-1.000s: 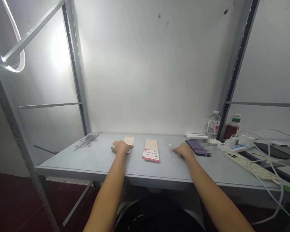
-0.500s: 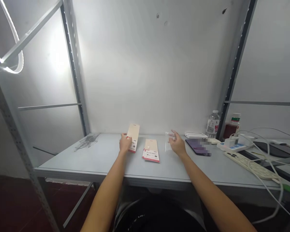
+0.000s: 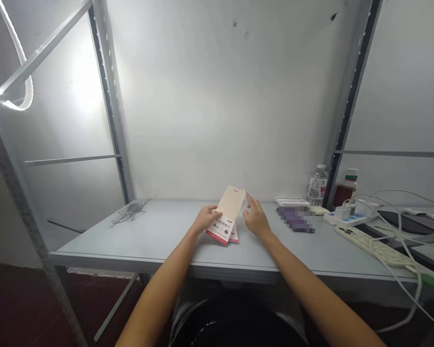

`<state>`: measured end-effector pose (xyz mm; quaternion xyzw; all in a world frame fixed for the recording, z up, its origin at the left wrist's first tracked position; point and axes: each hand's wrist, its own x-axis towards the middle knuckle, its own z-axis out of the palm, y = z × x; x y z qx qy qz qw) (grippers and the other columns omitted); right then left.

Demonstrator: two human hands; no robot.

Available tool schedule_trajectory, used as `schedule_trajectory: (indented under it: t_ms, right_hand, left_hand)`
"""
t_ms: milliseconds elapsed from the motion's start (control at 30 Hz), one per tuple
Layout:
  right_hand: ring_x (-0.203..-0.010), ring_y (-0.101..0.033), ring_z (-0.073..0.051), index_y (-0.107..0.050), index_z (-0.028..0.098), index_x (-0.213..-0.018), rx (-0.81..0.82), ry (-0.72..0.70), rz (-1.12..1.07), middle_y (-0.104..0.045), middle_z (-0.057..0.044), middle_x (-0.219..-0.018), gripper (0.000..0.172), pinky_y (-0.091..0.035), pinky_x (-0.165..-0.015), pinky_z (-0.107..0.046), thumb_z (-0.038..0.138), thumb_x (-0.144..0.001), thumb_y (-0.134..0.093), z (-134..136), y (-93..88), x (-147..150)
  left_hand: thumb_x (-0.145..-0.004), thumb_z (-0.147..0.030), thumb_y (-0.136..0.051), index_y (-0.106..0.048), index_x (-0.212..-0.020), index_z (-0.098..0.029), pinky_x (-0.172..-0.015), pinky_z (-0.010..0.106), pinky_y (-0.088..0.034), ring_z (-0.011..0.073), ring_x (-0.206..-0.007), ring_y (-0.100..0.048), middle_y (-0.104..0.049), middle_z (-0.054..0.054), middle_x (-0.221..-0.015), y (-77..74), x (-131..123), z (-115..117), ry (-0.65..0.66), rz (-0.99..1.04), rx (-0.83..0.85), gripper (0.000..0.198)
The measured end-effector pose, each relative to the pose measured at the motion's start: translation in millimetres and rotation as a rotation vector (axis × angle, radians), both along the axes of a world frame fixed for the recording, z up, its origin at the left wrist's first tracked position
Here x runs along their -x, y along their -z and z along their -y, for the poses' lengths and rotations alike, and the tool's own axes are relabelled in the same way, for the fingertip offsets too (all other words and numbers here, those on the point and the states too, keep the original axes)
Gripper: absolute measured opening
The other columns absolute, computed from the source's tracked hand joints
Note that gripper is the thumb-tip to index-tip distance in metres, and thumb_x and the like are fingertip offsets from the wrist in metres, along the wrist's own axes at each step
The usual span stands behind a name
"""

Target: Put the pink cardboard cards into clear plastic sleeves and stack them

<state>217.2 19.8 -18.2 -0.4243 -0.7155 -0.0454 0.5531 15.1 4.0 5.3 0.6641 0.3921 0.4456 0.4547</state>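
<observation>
My left hand (image 3: 204, 219) is closed on the left edge of a cream card packet (image 3: 230, 205) with printed characters, a "4" and a red bottom band. The packet is tilted, its top leaning right. Under it, another packet (image 3: 234, 236) shows only its lower right corner on the table. My right hand (image 3: 256, 218) is at the packet's upper right edge, with thumb and fingers closed on a thin clear plastic piece (image 3: 244, 197). Most of that clear piece is hard to make out against the packet and the table.
A blurred purple phone (image 3: 295, 220) lies right of my right hand, with a white case-like object (image 3: 292, 202) behind it. Farther right are a water bottle (image 3: 317, 185), a jar (image 3: 346, 188), a power strip (image 3: 347, 218), a cream keyboard (image 3: 369, 248) and loose cables. Dark wiry strands (image 3: 130, 210) lie at left.
My left hand has carried its packet right, over the packet on the table, and tilted it. My right hand has moved left with the clear piece to the packet's upper edge.
</observation>
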Motion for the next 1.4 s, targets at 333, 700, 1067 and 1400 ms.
schedule_trajectory:
  t_ms: [333,700,1067,1400]
  right_hand:
    - [-0.104,-0.055,-0.021,-0.029,0.030,-0.134,0.291,-0.413,-0.320,-0.036,-0.006,-0.137,0.057,-0.040,-0.093,-0.041,0.030,-0.080,-0.048,2.1,-0.9,2.8]
    - [-0.114,-0.049,-0.023,-0.029,0.031,-0.133,0.420,-0.702,-0.760,-0.033,-0.007,-0.139,0.071,-0.035,-0.099,-0.042,0.033,-0.071,-0.065,-0.9,-8.0,-5.2]
    - [-0.108,-0.054,-0.021,-0.033,0.033,-0.129,0.514,-0.802,-0.905,-0.043,-0.006,-0.132,0.065,-0.040,-0.097,-0.040,0.028,-0.072,-0.064,6.3,-17.0,-7.6]
    - [-0.101,-0.059,-0.020,-0.032,0.032,-0.130,0.770,-0.959,-0.720,-0.050,-0.005,-0.127,0.067,-0.046,-0.090,-0.038,0.022,-0.072,-0.065,20.3,-19.1,0.4]
  left_hand:
    - [-0.072,-0.026,-0.056,-0.058,-0.104,-0.014,-0.053,0.024,-0.048,0.0166,-0.062,-0.063,-0.068,0.007,-0.076,5.0,1.2,-7.5,-0.200,-0.038,-0.019,0.034]
    - [-0.067,-0.026,-0.063,-0.058,-0.105,-0.013,-0.056,0.028,-0.049,0.0188,-0.065,-0.063,-0.067,0.009,-0.080,-4.3,4.3,-1.1,0.018,0.158,0.165,0.040]
    - [-0.068,-0.028,-0.063,-0.056,-0.106,-0.015,-0.052,0.025,-0.046,0.0149,-0.060,-0.060,-0.065,0.007,-0.077,-10.4,3.1,4.6,0.044,0.246,0.174,0.041]
    - [-0.071,-0.026,-0.058,-0.056,-0.100,-0.015,-0.052,0.024,-0.047,0.0133,-0.059,-0.059,-0.065,0.006,-0.077,1.5,2.6,-7.6,-0.148,0.170,0.140,0.032]
